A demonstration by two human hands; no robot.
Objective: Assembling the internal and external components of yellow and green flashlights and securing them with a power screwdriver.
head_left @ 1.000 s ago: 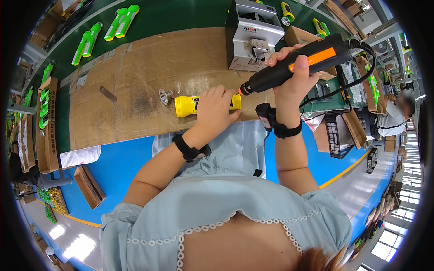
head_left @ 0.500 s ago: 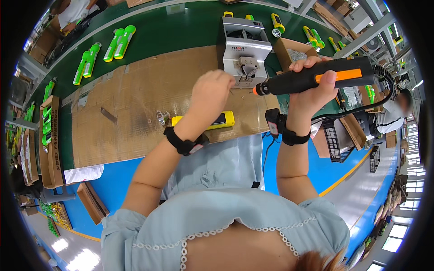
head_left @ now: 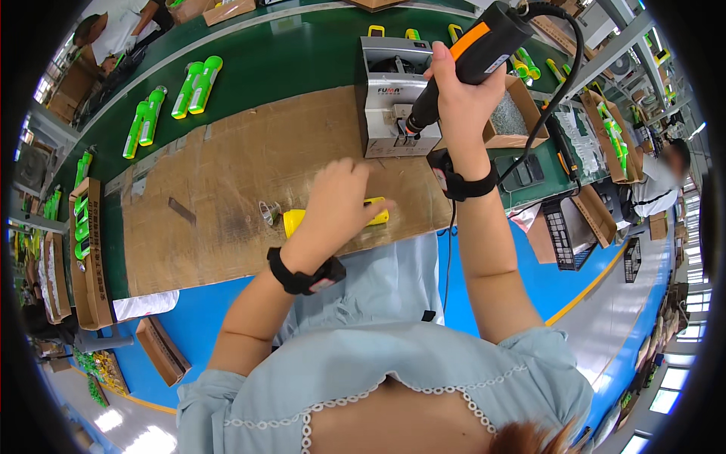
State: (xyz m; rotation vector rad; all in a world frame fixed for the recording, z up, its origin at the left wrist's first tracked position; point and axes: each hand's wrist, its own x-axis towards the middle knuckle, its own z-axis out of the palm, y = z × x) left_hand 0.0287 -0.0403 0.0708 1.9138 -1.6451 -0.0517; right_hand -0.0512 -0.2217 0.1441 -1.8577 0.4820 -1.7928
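Observation:
My right hand (head_left: 470, 106) grips a black and orange electric screwdriver (head_left: 484, 45), tilted with its tip down at the front of a grey screw feeder (head_left: 389, 113). Whether a screw sits on the tip is too small to tell. My left hand (head_left: 339, 203) is over a yellow flashlight (head_left: 295, 220) lying on the cardboard, its thumb stretched out across the flashlight's right end. The fingers are loosely bent and apart, and the palm hides the middle of the flashlight. A clear reflector (head_left: 268, 213) lies by the flashlight's left end.
Cardboard (head_left: 234, 174) covers part of the green bench. Right of the feeder stands a box of small screws (head_left: 522, 140), with a second screwdriver (head_left: 561, 144) beyond it. Green flashlights (head_left: 198, 87) lie at the back left. The cord (head_left: 563, 87) loops beside my right arm.
My right hand has swung the screwdriver up and left, bringing its tip onto the screw feeder. My left hand has moved down from near the feeder to the flashlight, its fingers opening.

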